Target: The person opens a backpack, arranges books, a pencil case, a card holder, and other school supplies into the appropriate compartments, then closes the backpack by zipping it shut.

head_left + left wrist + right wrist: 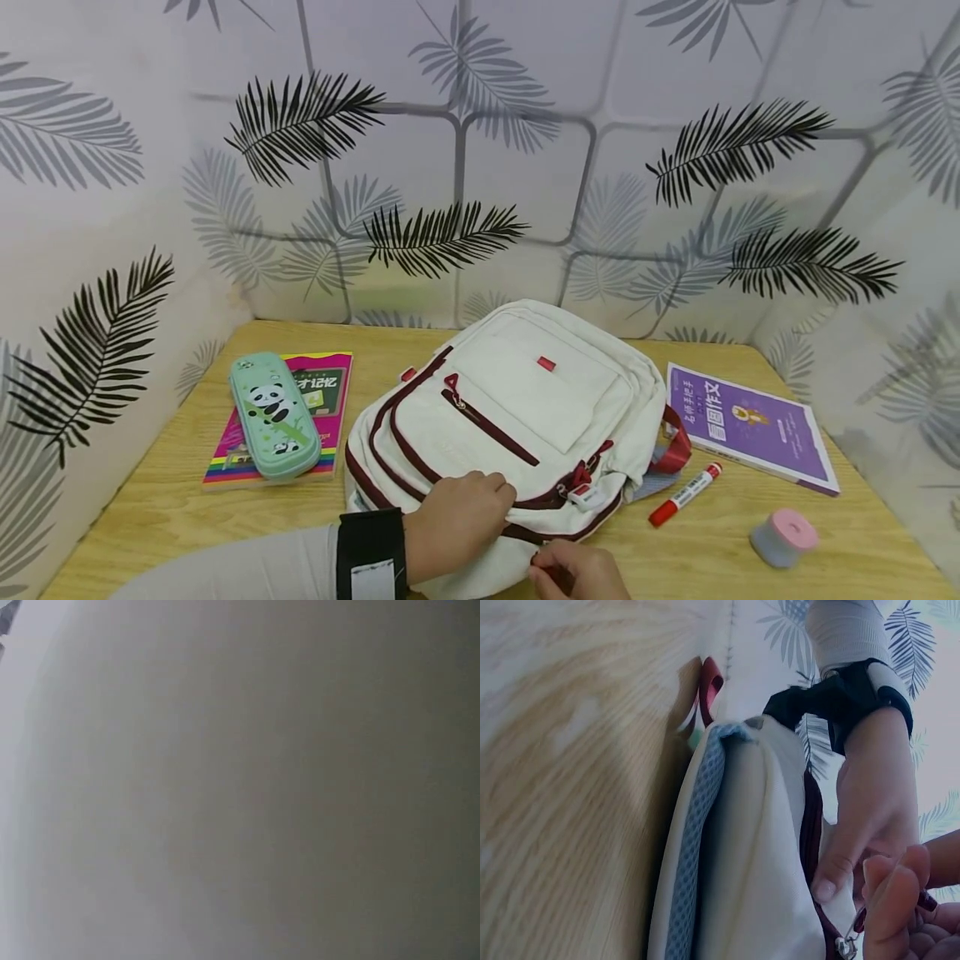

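The rounded cream cloth backpack looks matt, its blue mesh strip rough; the oblong mint-green pencil case looks smooth and slightly glossy, the yellowish wooden tabletop grained.

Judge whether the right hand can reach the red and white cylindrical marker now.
Probably yes: the marker lies uncovered on the wooden table beside the white fabric backpack, though the right hand must likely release the dark red zipper pull.

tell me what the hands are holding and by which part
The white fabric backpack: the right hand pinches its dark red zipper pull, and the left hand grips its fabric close by.
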The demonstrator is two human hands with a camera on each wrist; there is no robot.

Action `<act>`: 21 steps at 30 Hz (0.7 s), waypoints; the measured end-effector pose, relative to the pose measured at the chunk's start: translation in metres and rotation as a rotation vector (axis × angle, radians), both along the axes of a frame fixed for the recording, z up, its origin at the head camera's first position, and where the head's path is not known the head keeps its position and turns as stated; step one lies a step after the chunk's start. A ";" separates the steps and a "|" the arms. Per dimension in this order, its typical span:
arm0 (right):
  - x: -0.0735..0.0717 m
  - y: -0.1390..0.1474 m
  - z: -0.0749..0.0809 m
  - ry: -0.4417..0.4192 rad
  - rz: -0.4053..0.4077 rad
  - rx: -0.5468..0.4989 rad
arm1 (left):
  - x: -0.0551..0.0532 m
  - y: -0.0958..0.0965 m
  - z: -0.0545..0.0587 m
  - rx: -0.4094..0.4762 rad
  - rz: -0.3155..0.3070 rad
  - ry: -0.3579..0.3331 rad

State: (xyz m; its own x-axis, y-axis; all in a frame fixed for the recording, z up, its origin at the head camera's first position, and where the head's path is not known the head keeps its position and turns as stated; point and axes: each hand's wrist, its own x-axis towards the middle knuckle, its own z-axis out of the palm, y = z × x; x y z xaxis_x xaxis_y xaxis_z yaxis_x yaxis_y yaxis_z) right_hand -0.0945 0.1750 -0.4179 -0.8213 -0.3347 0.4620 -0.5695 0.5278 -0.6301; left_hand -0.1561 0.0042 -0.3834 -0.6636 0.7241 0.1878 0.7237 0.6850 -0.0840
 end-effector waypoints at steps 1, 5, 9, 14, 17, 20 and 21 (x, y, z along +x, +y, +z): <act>-0.001 -0.002 0.000 0.007 0.007 -0.002 | 0.000 0.000 0.000 -0.002 -0.001 0.001; -0.004 -0.011 0.000 0.044 0.023 -0.002 | 0.002 -0.002 0.003 -0.002 -0.012 -0.014; -0.007 -0.019 0.001 0.088 0.052 -0.021 | 0.002 -0.004 0.008 0.004 -0.014 -0.069; -0.008 -0.024 0.002 0.066 0.092 -0.032 | 0.002 -0.006 0.012 0.003 -0.007 -0.133; -0.009 -0.025 0.005 0.023 0.110 -0.055 | 0.001 -0.008 0.016 0.011 0.009 -0.187; -0.010 -0.026 0.007 0.021 0.115 -0.071 | 0.000 -0.010 0.019 0.038 0.018 -0.244; -0.010 -0.026 0.007 0.020 0.115 -0.077 | 0.000 -0.011 0.020 0.045 0.017 -0.259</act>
State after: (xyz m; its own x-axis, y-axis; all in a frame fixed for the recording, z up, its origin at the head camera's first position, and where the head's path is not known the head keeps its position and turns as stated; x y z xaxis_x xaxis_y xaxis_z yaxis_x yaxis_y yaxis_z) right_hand -0.1043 0.1492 -0.4107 -0.7700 -0.3893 0.5055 -0.6362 0.4086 -0.6545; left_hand -0.1562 -0.0066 -0.3632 -0.7061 0.7068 0.0420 0.7051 0.6964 0.1338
